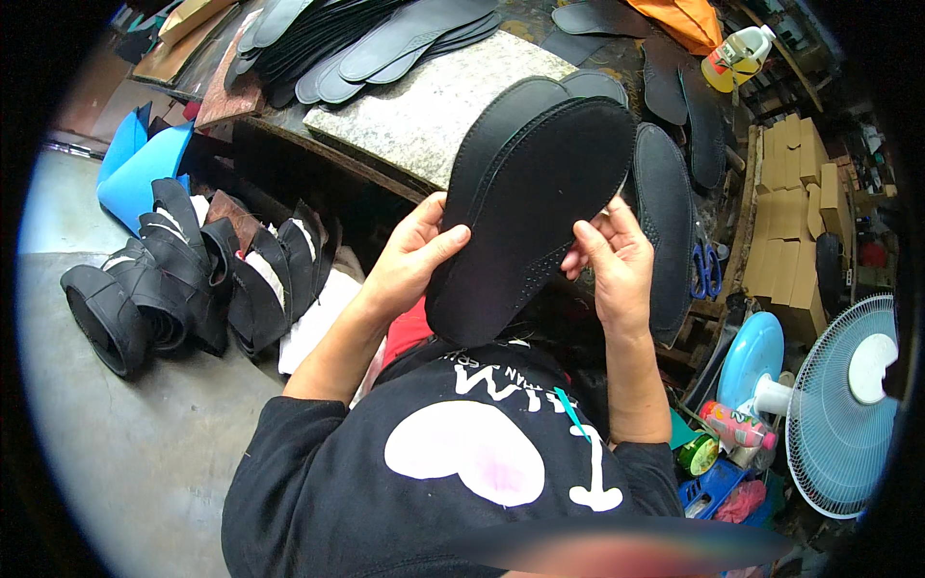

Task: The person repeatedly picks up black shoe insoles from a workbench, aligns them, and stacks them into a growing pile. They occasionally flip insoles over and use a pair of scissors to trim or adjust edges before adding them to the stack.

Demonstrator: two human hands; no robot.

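In front of my chest I hold a small bunch of black shoe insoles [540,193]. The front one shows a dark matte face, an edge line of stitching and small holes near its arch. Behind it, a smoother black insole [477,144] sticks out to the upper left. My left hand [409,258] is closed on their left edge, thumb in front and fingers hidden behind. At the right edge my right hand [617,265] is closed with bent fingers, its thumb and forefinger at the insole's rim. Another stitched insole [663,231] lies just beyond this hand.
Piles of black insoles [405,43] lie on the bench beside a pale stone slab [405,120]. Blue-handled scissors [708,270] and a jug of yellow liquid [737,58] are to the right, near cardboard boxes [785,222] and a fan [843,405]. Rolled black pieces [164,289] stand left.
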